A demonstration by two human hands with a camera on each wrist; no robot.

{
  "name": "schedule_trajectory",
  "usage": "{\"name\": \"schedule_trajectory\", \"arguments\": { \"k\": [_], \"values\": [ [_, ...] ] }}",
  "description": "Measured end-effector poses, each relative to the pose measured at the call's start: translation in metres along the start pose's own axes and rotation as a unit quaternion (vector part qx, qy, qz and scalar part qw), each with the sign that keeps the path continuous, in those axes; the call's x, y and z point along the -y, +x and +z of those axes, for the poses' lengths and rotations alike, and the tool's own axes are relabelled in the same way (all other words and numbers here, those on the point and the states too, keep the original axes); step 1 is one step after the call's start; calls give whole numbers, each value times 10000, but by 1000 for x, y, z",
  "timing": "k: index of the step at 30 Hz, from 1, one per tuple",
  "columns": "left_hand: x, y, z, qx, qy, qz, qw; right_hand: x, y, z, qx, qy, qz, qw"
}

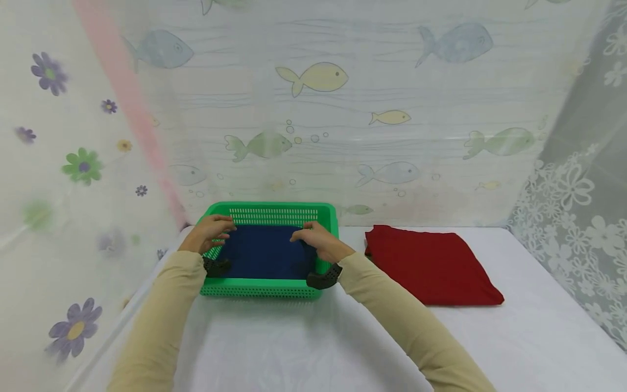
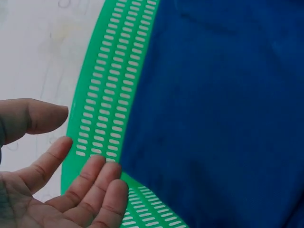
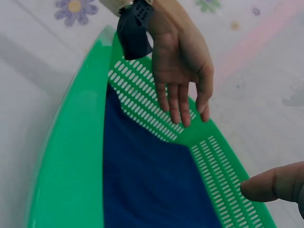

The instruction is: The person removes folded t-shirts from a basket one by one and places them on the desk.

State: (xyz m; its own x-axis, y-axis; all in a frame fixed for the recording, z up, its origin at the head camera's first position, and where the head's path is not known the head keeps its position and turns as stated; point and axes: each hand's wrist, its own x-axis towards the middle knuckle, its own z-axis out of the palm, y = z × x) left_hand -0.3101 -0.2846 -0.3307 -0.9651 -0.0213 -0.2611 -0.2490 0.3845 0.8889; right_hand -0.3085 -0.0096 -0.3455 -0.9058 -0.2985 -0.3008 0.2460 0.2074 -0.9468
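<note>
A dark blue folded cloth lies flat inside a green plastic basket with slotted walls. Over the basket's left side hovers my left hand, its fingers relaxed and holding nothing; the left wrist view shows the palm and fingertips apart from the blue cloth. My right hand is above the basket's right side, thumb pointing inward, with nothing seen in its grasp. In the right wrist view only its thumb shows, while the left hand appears across the basket.
A folded red cloth lies on the white table to the right of the basket, beyond my right forearm. Behind the table hangs a curtain printed with fish; a flowered curtain borders the left side.
</note>
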Motion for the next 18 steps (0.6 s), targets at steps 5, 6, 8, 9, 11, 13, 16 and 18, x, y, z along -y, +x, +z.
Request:
{"name": "schedule_trajectory", "arguments": {
  "k": [5, 6, 8, 9, 11, 13, 16, 18],
  "values": [
    [2, 5, -3, 67, 152, -372, 9992, -3, 6, 2, -6, -140, 23, 9999],
    [3, 7, -4, 59, 151, -427, 9990, -4, 8, 3, -14, -180, 10, 9998],
    [6, 11, -4, 60, 147, -516, 9985, -5, 10, 3, 2, -242, -36, 9997],
    [7, 13, -4, 83, 171, -531, 9984, -5, 11, 3, 32, -279, -53, 9996],
    [11, 17, -5, 121, 180, -590, 9980, -6, 13, 4, 137, -379, -69, 9992],
    [13, 19, -6, 159, 238, -649, 9975, -6, 14, 4, 248, -463, -78, 9986],
    [16, 19, -8, 300, 354, -676, 9966, -8, 18, 4, 321, -602, -50, 9977],
    [17, 18, -8, 371, 409, -662, 9963, -10, 21, 3, 314, -671, -48, 9972]
  ]
}}
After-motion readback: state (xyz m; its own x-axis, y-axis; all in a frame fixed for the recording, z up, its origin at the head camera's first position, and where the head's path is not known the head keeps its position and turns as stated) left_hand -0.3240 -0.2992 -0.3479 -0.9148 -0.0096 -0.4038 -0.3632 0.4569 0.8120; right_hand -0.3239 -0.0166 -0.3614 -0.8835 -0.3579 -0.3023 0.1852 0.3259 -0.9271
